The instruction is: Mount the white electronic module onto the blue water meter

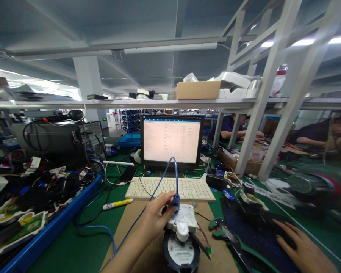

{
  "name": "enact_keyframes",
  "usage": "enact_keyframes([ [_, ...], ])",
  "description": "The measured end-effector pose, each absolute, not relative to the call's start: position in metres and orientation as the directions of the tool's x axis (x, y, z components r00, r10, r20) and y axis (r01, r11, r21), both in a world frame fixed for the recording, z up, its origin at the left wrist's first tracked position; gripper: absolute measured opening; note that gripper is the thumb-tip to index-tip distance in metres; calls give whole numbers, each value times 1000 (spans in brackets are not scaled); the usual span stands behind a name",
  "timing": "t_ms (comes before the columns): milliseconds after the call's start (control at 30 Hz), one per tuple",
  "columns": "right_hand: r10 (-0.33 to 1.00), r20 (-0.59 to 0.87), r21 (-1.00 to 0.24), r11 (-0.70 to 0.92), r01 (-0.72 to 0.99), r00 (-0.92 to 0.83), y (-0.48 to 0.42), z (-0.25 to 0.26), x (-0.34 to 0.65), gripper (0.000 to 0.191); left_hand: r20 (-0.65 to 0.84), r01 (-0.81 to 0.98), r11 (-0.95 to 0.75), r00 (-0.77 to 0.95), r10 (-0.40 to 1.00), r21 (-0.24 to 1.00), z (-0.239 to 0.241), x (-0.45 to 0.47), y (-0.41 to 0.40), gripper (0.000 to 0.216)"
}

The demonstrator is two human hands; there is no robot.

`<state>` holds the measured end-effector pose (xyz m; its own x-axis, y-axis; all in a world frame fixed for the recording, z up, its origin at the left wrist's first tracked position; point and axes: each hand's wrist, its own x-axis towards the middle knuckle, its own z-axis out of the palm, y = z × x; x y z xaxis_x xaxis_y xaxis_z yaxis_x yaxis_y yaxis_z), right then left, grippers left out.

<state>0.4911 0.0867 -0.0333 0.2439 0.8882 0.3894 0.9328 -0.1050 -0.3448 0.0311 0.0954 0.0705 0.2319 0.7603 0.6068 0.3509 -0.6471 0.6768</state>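
My left hand (160,216) pinches the blue plug of a blue cable (176,178) between thumb and fingers. The plug meets the upper left of a white plastic module (186,217); whether it is fully seated is hidden by my fingers. Below that module sits a round black-rimmed device with a printed white label (182,251), on a brown cardboard sheet (213,258). Thin coloured wires with a small green connector (209,250) hang at its right. My right hand (299,242) rests over a black computer mouse (285,233), fingers lying along it, on a dark mouse pad (261,254).
Behind the cream keyboard (156,187) a lit monitor (172,140) stands. Green-handled pliers (224,231) lie right of the cardboard. A blue tray (53,231) of parts fills the left, near a yellow marker (118,204). White shelf posts (272,91) rise at right; co-workers sit beyond.
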Motion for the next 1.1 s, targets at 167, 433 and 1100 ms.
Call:
enact_keyframes([
  [167,902,362,-328,-114,938,236,87,-33,492,65,612,352,-649,224,758,675,72,31,96,33],
  [433,711,666,-257,-62,964,224,67,1,455,67,579,227,-564,-2,815,794,83,33,92,37],
  [1100,943,-287,-926,-318,-203,-168,23,57,211,42,253,684,-185,1,967,705,35,-46,31,42],
])
